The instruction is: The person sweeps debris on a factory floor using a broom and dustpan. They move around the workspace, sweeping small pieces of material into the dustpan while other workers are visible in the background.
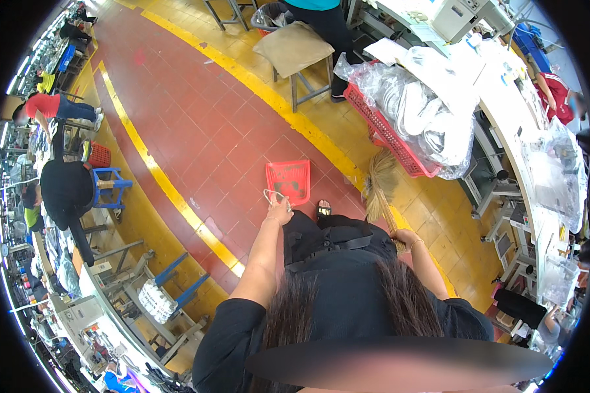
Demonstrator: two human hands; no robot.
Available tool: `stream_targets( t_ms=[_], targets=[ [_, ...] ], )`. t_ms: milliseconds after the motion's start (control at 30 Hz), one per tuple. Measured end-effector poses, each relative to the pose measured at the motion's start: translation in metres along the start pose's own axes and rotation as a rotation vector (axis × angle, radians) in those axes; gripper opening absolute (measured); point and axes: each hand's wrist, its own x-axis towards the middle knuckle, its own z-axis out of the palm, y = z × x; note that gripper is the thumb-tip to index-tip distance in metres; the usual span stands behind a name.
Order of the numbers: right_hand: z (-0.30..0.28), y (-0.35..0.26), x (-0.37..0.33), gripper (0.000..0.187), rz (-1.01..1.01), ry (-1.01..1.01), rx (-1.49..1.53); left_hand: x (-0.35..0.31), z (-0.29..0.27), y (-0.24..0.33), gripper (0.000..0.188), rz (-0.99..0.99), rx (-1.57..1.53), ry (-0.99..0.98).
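My left hand (279,211) is closed round a pale cord loop tied to a red plastic basket-like dustpan (297,171), which hangs or rests just ahead of it over the red tiles. Some dark bits show on the dustpan's surface. At my right side, my right hand (406,240) grips the handle of a straw broom (379,187). The bristles fan out ahead of that hand, near the yellow floor line. Part of the broom handle is hidden by my fingers.
Ahead on the right stands a red crate (390,134) heaped with plastic-wrapped white pieces. Beyond it is a cushioned stool (294,49) beside a standing person. Worktables with machines line both sides. On the left are a blue stool (111,187) and several people. Yellow lines (167,190) edge the red aisle.
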Motion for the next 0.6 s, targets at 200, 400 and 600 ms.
stream_targets(
  t_ms=[200, 400, 600],
  targets=[
    [0.001, -0.006, -0.004, 0.012, -0.011, 0.022, -0.020, 0.001, -0.004, 0.004, 0.065, 0.004, 0.012, 0.021],
    [0.003, -0.020, -0.008, 0.012, -0.015, 0.015, -0.024, 0.012, -0.015, 0.014, 0.064, -0.004, 0.016, 0.027],
    [0.008, -0.019, -0.016, 0.014, -0.032, 0.044, -0.033, 0.013, -0.015, 0.013, 0.063, 0.019, 0.030, 0.064]
  ],
)
